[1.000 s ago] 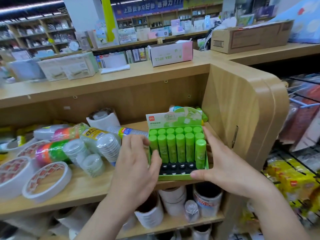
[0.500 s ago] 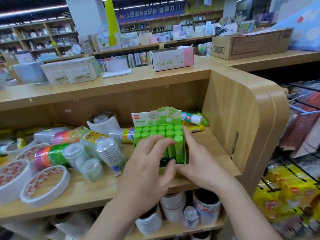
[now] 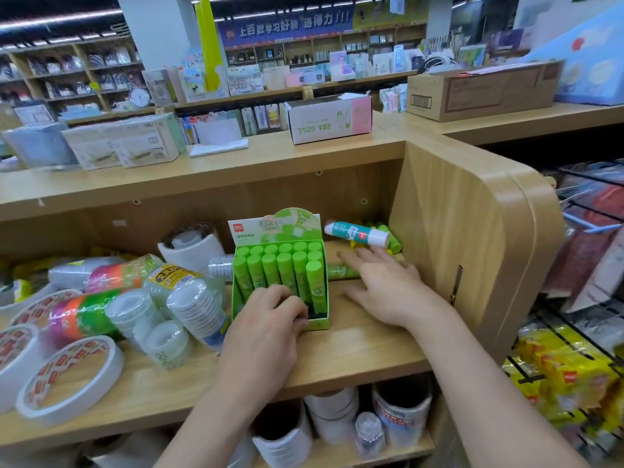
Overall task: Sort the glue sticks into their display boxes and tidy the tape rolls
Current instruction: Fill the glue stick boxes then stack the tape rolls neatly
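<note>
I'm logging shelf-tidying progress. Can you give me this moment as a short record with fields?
display box: green, upright on the shelf, rows of sticks inside
left hand: grips the box's front edge
right hand: open, fingers spread, right of the box
loose glue sticks: back right corner
tape rolls: heaped left of the box

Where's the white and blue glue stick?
Head view: the white and blue glue stick lies on its side in the back right corner of the shelf, on loose green glue sticks, right of the green display box, beyond the right hand.
</note>
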### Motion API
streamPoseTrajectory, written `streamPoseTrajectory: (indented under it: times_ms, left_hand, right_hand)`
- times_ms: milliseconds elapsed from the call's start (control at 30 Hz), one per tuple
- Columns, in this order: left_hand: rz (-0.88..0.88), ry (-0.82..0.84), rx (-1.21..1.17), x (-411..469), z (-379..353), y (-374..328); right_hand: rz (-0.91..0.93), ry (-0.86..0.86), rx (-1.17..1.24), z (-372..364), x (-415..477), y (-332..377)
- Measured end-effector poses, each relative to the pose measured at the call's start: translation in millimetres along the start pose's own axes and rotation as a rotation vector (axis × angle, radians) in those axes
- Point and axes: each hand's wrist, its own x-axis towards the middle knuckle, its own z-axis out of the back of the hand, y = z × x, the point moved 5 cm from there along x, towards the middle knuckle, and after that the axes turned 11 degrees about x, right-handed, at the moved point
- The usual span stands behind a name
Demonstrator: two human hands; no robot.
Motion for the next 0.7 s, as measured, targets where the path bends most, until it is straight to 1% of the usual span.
streamPoseTrajectory:
  times_ms: [33, 67, 133, 200, 300, 367, 433, 467, 533, 600, 633, 700]
  left_hand:
    - [0.015, 0.007, 0.016, 0.4, 0.5, 1.2]
    - [0.029, 0.02, 0.028, 1.1, 0.9, 2.1]
    - [0.026, 0.025, 0.048, 2.3, 3.6, 0.2]
    - [-0.033, -0.033, 0.045, 3.4, 8.5, -10.7]
    - [-0.146, -0.154, -0.044, 12.0, 21.8, -43.6]
    - [-0.195, -0.16, -0.128, 31.3, 24.5, -68.9]
    - [-0.221, -0.12, -0.12, 60.7, 17.6, -89.0]
    - [-0.21, -0.057, -0.084, 77.2, 10.3, -95.2]
    - [-0.113, 0.195, -0.027, 108.4, -11.1, -97.8]
    - [-0.007, 0.415, -0.035, 129.5, -33.4, -96.3]
    - [0.009, 0.481, -0.035, 136.6, -42.9, -96.6]
    - [-0.025, 0.582, 0.005, 145.5, -58.4, -98.8]
  right_hand:
    - [-0.03, 0.033, -0.049, -5.4, 1.5, 0.1]
    - [-0.049, 0.03, -0.078, -8.0, 1.7, -0.3]
    - [-0.072, -0.026, -0.111, -7.6, -3.5, -0.7]
    - [-0.082, -0.07, -0.133, -8.3, -13.3, -1.3]
    - [-0.111, -0.121, -0.156, -8.5, -28.2, -1.3]
    - [-0.128, -0.123, -0.189, -8.4, -37.8, -1.1]
    - [-0.105, -0.155, -0.188, -9.7, -46.6, -2.6]
    - [-0.082, -0.205, -0.164, -8.3, -51.1, -3.5]
    - [-0.03, -0.319, -0.123, -4.7, -59.0, -8.0]
    - [-0.017, -0.409, -0.116, -3.7, -64.7, -15.3]
    - [-0.024, -0.428, -0.103, -3.7, -67.1, -17.6]
    - [-0.034, -0.447, -0.078, -5.1, -70.5, -20.5]
